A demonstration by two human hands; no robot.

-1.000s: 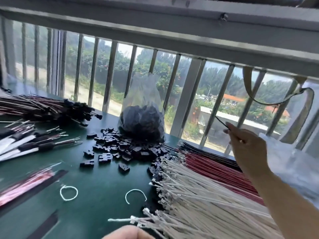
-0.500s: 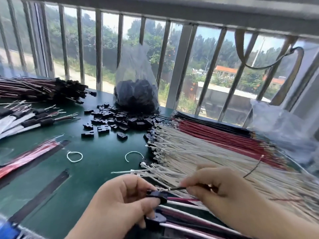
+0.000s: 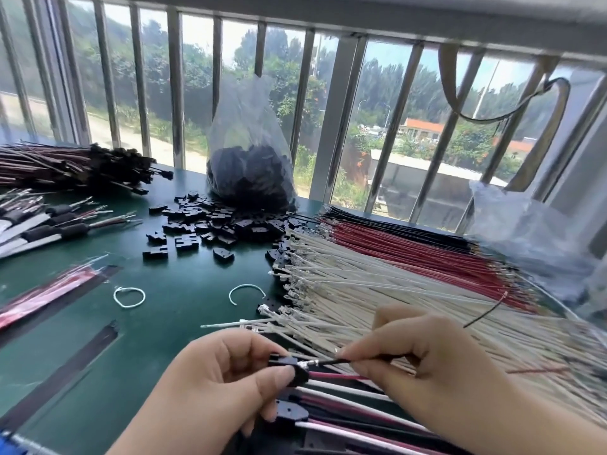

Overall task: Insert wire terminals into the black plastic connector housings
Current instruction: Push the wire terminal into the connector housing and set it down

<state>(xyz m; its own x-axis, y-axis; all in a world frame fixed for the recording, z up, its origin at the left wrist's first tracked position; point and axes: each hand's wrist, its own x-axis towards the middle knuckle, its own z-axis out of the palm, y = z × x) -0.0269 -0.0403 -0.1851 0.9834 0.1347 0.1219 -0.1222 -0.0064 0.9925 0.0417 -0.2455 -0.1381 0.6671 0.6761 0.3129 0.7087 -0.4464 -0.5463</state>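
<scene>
My left hand (image 3: pixel 216 382) pinches a black plastic connector housing (image 3: pixel 289 367) near the bottom centre; a red and a white wire trail from it to the right. My right hand (image 3: pixel 423 359) grips a thin black wire (image 3: pixel 331 361) whose silver terminal tip touches the housing's right side. The wire's free end (image 3: pixel 486 310) curls up behind my right hand. Loose black housings (image 3: pixel 203 224) lie scattered on the green table (image 3: pixel 170 310). White wires (image 3: pixel 361 290), red wires (image 3: pixel 410 251) and black wires (image 3: pixel 394 221) lie in rows at the right.
A clear bag of black housings (image 3: pixel 251 172) stands at the window bars. Finished wire assemblies (image 3: pixel 72 165) are heaped at far left, sleeved cables (image 3: pixel 42 228) below them. Two white string loops (image 3: pixel 129 297) rest mid-table. Crumpled clear plastic (image 3: pixel 532 231) sits at right.
My right hand came down from the window with the black wire and met my left hand, which rose into view holding the housing. The terminal tip now touches the housing.
</scene>
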